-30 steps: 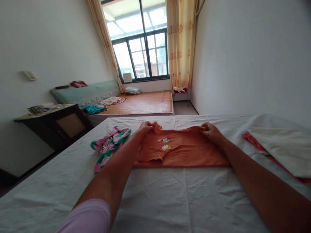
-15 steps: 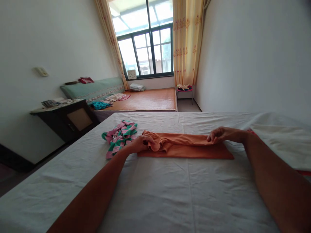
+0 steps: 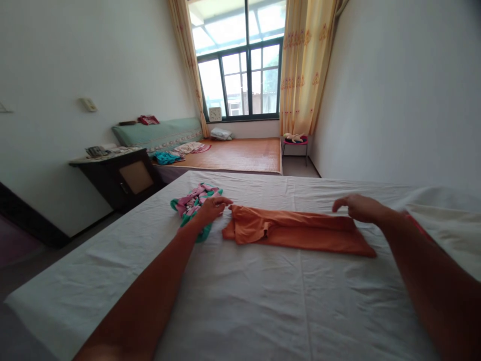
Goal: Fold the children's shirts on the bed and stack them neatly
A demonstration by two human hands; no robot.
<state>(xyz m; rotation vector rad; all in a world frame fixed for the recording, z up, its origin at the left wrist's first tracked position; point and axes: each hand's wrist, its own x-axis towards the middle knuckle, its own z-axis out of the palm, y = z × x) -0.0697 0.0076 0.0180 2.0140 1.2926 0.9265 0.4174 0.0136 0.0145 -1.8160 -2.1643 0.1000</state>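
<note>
An orange shirt (image 3: 296,231) lies folded into a long narrow strip on the white bed sheet (image 3: 244,301). My left hand (image 3: 211,206) hovers just left of the shirt's left end, fingers loosely together, holding nothing. It is over the edge of a pink and green striped garment (image 3: 192,200), which lies crumpled on the sheet. My right hand (image 3: 356,206) floats above the shirt's right end with fingers apart and empty.
A folded white and red cloth (image 3: 443,225) lies at the right edge of the bed. A dark bedside cabinet (image 3: 120,175) stands to the left. Beyond it is a second bed with a woven mat (image 3: 236,154), a green headboard cushion, a stool (image 3: 295,143) and the window.
Both hands pulled the shirt's far edge toward me, folding it in half lengthwise, then let go and lifted off. The view has shifted left.
</note>
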